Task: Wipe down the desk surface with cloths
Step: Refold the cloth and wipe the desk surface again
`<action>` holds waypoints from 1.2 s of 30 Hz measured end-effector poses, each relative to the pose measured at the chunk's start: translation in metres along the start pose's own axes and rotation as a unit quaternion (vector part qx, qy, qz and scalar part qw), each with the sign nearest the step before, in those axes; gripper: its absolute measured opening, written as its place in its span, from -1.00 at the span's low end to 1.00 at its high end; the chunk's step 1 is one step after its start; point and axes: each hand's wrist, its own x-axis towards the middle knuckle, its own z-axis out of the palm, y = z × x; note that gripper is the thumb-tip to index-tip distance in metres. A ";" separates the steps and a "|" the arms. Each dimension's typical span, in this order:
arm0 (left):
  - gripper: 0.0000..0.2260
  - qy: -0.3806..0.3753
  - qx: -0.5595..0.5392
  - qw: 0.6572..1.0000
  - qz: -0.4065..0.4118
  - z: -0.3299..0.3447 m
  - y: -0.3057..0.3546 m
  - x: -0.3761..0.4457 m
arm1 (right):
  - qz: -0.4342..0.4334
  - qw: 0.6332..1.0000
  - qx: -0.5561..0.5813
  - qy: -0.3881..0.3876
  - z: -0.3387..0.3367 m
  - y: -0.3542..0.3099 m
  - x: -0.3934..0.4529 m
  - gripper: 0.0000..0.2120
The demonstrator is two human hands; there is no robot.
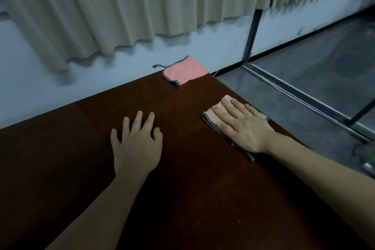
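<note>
The right hand (242,128) lies flat, fingers straight, pressing a folded peach cloth (215,119) onto the dark brown worktop (182,189) near its right edge; its grip is spread apart, not curled round anything. The left hand (137,146) rests on bare wood toward the middle, fingers spread and lightly bent, holding nothing.

A second pink cloth (185,73) sits at the far right corner, well apart from both hands, with a grey trimmed edge and a small loop.

Both cloths look light, soft and limp, likely to bunch or slide under a loose palm, so even downward pressure across the fold should serve best; to lift 1, pinching the hemmed border or the loop seems sound.

The worktop looks smooth and hard. Behind it hang pale curtains (121,6) over a white wall (50,87); grey floor (304,87) lies beyond the right edge.
</note>
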 end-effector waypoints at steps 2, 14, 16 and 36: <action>-0.51 0.002 -0.002 1.000 0.000 0.000 0.000 0.000 | 0.004 1.000 -0.004 0.002 0.002 0.001 -0.008 -0.12; -0.51 0.025 -0.013 1.000 0.001 0.004 -0.001 -0.002 | 0.031 0.999 -0.021 -0.010 -0.009 0.006 0.016 -0.46; -0.51 0.029 -0.008 1.000 -0.001 0.004 -0.001 -0.002 | 0.043 0.999 -0.021 -0.006 -0.011 0.008 0.028 -0.46; -0.57 0.029 -0.042 0.997 0.059 -0.011 -0.027 -0.069 | 0.016 0.999 -0.029 -0.008 -0.008 -0.005 -0.005 -0.45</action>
